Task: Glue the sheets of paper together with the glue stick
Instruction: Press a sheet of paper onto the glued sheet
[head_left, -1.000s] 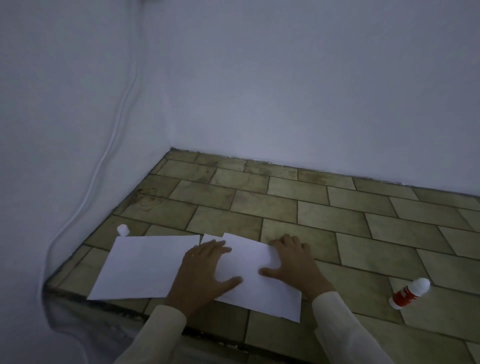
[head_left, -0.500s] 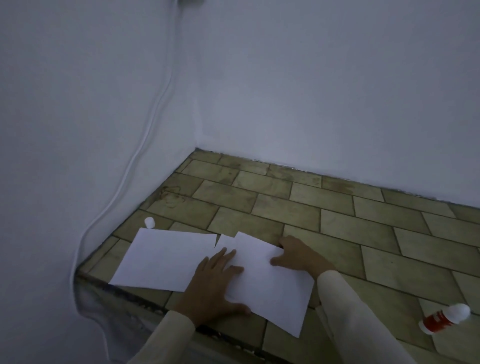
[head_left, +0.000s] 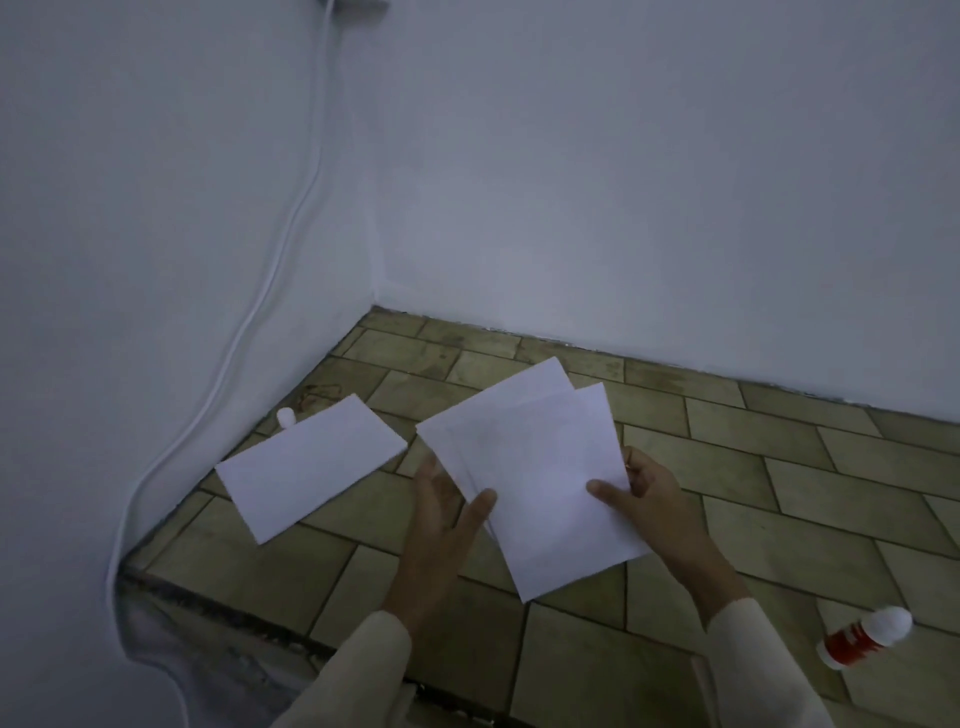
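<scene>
Sheets (head_left: 535, 467), two overlapped, are held above the tiles (head_left: 779, 441). The left hand (head_left: 447, 514) pinches their lower left edge and the right hand (head_left: 649, 493) their right edge, thumbs on top. A spare sheet (head_left: 311, 467) lies flat to the left, a cap (head_left: 285, 417) at its far corner. The glue stick (head_left: 862, 636) lies on its side, far right.

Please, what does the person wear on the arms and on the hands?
The left hand and right hand are bare, without gloves. The left sleeve and right sleeve are long, loose and cream-coloured, ending at the wrists.
</scene>
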